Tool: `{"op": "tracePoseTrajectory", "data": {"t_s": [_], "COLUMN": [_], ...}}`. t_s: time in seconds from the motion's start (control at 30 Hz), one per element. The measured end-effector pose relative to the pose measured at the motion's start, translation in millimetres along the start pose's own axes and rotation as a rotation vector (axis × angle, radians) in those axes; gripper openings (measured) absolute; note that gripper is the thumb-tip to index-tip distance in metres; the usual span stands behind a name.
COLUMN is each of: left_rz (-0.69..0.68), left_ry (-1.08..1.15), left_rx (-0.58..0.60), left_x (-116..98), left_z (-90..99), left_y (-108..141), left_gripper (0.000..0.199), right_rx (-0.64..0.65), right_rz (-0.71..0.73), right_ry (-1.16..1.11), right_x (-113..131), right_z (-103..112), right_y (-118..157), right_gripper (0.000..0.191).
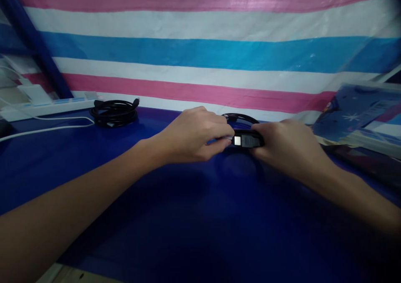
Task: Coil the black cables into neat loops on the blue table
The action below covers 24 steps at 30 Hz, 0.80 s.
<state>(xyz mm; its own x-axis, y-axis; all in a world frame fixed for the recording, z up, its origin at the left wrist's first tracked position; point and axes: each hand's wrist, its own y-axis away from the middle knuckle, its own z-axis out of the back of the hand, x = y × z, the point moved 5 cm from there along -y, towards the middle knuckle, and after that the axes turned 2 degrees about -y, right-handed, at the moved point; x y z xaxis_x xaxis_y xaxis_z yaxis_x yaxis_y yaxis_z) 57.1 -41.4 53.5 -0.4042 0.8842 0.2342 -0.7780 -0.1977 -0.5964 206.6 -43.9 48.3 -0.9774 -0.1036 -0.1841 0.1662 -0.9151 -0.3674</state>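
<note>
Near the back of the blue table, my right hand [282, 143] is closed on a coiled black cable [242, 117]. The cable's black plug [249, 140], with a bright metal end, points left out of the grip. My left hand [200, 135] meets it from the left, thumb and fingertips pinched together beside the metal end. Something small and pale shows at those fingertips, too small to make out. Part of the coil arches up behind the plug, between the hands.
A second coiled black cable [114, 113] lies at the back left, beside a white power strip [69, 105] with a white adapter [35, 94] and white cords. Blue packages [357, 112] and a dark flat object [369, 162] are at the right. A striped sheet [194, 53] hangs behind.
</note>
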Motion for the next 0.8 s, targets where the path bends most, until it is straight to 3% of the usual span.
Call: {"op": "tracePoseTrajectory", "data": {"t_s": [0.3, 0.57, 0.8], "left_rz": [0.054, 0.354, 0.505], "left_ry": [0.146, 0.57, 0.96], "left_rx": [0.042, 0.171, 0.229], "left_x": [3.5, 9.8, 13.0], "left_z": [-3.4, -8.9, -22.4], "left_y": [1.4, -1.6, 1.0], "left_gripper": [0.024, 0.019, 0.016], "right_rx": [-0.024, 0.027, 0.033], "right_rz": [0.008, 0.01, -0.005], "right_ry": [-0.001, 0.006, 0.003], "right_x": [1.3, 3.9, 1.9], "right_z": [0.3, 0.9, -1.5], "right_y": [0.1, 0.6, -0.2], "right_gripper": [0.017, 0.016, 0.016]}}
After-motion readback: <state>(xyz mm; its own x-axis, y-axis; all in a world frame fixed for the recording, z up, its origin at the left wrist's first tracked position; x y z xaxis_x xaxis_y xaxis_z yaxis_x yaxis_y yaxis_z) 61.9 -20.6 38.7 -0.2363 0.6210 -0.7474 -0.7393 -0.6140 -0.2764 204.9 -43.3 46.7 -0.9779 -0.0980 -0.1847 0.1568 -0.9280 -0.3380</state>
